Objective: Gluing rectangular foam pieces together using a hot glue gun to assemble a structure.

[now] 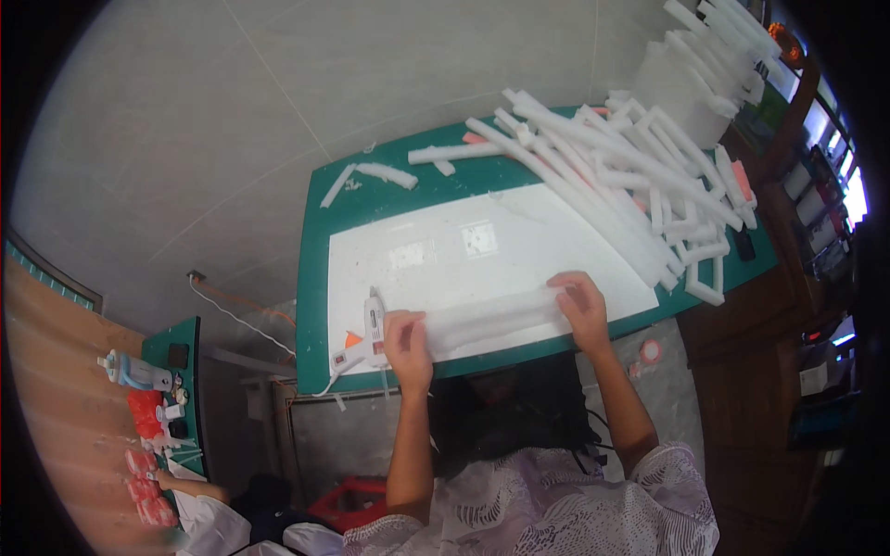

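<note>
Both hands hold a white foam piece (496, 318), long and soft-edged, just above the front part of the white board (445, 208). Its left end is gripped by my left hand (408, 350), its right end by my right hand (582, 310), with fingers curled round the ends. Close to the left hand a white hot glue gun (374, 315) lies on the board, with an orange bit (353, 339) beside it. The foam's exact form is blurred, so I cannot tell whether it is one strip or several side by side.
Foam strips and bent frames (649, 171) are heaped on the right of the green table (318, 269). Short scraps (385, 174) lie at its far left. A black phone-like object (744, 245) sits at the right edge. At lower left, another person's arm (199, 487) reaches toward a second table.
</note>
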Demonstrator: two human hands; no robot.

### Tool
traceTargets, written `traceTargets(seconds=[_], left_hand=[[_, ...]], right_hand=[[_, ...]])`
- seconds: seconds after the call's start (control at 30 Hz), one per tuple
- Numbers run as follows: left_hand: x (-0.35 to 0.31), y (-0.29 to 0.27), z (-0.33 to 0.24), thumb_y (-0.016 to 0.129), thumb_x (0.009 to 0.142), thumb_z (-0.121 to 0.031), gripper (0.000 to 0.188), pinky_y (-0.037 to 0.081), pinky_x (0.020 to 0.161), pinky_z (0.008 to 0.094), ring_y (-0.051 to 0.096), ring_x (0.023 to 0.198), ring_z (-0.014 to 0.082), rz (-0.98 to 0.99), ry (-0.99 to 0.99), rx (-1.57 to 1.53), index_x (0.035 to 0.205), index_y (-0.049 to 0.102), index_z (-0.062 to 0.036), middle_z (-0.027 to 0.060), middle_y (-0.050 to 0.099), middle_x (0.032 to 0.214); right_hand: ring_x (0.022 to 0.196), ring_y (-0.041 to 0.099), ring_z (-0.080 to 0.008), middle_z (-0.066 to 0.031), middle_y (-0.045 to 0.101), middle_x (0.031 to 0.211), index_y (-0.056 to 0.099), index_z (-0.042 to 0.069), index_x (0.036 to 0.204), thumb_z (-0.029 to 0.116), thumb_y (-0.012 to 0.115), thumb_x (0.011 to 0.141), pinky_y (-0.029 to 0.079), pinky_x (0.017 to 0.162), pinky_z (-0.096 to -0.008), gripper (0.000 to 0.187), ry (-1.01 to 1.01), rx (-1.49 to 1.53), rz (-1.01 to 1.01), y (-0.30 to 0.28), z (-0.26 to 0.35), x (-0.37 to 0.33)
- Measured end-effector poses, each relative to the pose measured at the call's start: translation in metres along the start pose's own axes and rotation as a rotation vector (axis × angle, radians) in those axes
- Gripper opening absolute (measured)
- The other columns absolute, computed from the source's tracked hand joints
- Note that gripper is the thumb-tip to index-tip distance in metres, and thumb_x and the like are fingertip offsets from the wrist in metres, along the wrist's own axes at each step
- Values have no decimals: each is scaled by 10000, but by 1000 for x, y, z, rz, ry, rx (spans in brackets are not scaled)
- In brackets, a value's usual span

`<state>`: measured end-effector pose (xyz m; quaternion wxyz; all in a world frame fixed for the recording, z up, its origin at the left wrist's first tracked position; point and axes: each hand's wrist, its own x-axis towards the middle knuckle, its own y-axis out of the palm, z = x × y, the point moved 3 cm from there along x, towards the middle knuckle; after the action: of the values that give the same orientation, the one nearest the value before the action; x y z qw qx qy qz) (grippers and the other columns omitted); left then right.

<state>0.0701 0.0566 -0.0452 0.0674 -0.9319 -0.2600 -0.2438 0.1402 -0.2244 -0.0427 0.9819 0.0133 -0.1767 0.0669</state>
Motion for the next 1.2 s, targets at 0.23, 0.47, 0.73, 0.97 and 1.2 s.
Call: traceTargets(seconds=[0.23,0.47,0.73,0.97,1.2], left_hand=[[3,-3,2,532,859,-9,204,400,838,257,499,927,150,41,-153,-21,1061,561,-5,51,508,996],[2,-11,-25,564,848,-6,296,460,773,250,512,969,138,111,-412,81,1141,536,-34,46,507,1061],[5,-12,-26,561,893,20,146,450,846,288,525,1041,187,187,6,264,1033,581,-17,84,531,1111],[11,-10,-39,622,875,-21,217,429,969,383,529,1148,334,357,148,522,1090,607,7,199,528,1310],[23,-18,-62,837,689,-116,798,400,1034,438,479,1208,393,644,254,734,1375,452,14,201,498,1357]], right_hand=[[1086,528,-179,-70,577,1174,551,16,1209,107,546,902,416,954,-309,320,120,26,112,0,11,6],[1063,517,-224,-86,586,1156,531,60,1266,198,587,903,433,936,-337,392,384,-132,175,-6,36,0],[1043,531,-200,-79,581,1137,561,58,1208,148,608,896,457,846,-306,328,284,-135,107,-5,37,1],[1080,561,-249,-122,585,1163,624,53,1115,73,709,825,483,830,-310,302,-48,-411,160,-9,38,3],[1258,477,-368,-154,488,1399,541,79,1312,114,802,717,414,1057,-438,651,-208,-808,462,-12,70,19]])
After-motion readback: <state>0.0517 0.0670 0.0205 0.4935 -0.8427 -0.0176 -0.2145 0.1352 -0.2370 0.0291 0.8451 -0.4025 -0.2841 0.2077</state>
